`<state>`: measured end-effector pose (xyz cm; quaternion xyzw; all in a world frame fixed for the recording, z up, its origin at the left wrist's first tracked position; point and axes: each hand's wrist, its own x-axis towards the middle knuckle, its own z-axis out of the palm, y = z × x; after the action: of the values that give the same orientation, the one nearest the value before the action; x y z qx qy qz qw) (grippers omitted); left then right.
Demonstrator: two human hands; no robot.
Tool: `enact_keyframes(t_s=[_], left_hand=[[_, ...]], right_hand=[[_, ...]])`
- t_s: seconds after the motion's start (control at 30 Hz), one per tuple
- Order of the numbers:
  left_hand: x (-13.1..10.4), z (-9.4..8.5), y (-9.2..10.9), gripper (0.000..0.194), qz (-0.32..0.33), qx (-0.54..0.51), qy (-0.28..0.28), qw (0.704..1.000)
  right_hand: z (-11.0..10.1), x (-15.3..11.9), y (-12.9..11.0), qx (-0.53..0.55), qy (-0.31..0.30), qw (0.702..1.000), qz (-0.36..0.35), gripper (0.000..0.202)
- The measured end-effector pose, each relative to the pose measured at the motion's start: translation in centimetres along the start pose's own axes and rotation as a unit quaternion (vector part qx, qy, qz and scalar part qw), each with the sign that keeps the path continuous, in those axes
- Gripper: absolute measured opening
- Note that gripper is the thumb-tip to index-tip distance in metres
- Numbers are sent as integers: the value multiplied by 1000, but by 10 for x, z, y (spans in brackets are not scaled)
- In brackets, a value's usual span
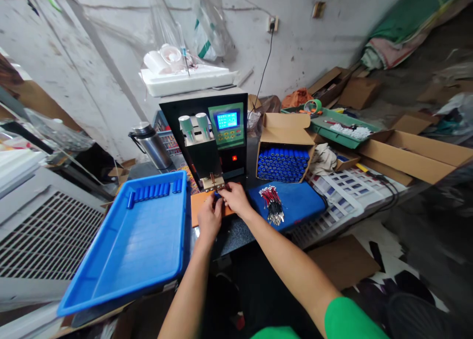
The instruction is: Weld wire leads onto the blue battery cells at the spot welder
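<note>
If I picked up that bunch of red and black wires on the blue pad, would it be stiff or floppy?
The wires would probably flop, since they look thin. They might tangle, lying crisscrossed. They probably wouldn't roll, being a flat, messy heap.

**Your dark counter, filled from left edge to right**

You have a dark, speckled counter (234,236) before you, bare in a strip along its near edge. At your left edge lies a big blue tray (148,245), slanting out past the near edge; what bears its outer part is hidden. Beyond its far end, towards the far left corner, you have a steel flask (155,147) standing upright. Your black machine (236,169) stands at the middle of the far side, with a flat orange pad (197,212) in front of it. Right of that pad, you have a thick blue mat (301,206) along the near edge. An open cardboard box (284,128) stands just behind the mat, beside the machine.
</note>
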<state>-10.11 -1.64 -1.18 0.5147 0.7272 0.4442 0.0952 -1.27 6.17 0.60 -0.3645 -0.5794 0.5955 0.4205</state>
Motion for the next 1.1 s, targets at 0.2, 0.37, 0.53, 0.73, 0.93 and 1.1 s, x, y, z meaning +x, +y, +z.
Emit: enact_keyframes(t_s=[0.2, 0.37, 0.53, 0.73, 0.93, 1.1], left_hand=[[-1, 0, 1, 28, 7, -8, 7, 1000], [0, -1, 4, 27, 9, -9, 8, 1000], [0, -3, 8, 28, 5, -27, 0, 1000], [-1, -6, 4, 30, 7, -59, -13, 998], [-9, -5, 8, 37, 32, -47, 13, 998], [3, 21, 49, 37, 92, -99, 21, 991]], right_hand=[[0, -2, -1, 26, 4, 1000, 12, 17], [-3, -4, 2, 32, -12, 999, 5, 17], [-9, -12, 1, 30, -26, 999, -16, 15], [-29, -36, 1, -8, 4, 997, -78, 18], [-111, -33, 6, -42, 112, 986, -115, 21], [-194, -19, 24, -114, 277, 946, -124, 23]])
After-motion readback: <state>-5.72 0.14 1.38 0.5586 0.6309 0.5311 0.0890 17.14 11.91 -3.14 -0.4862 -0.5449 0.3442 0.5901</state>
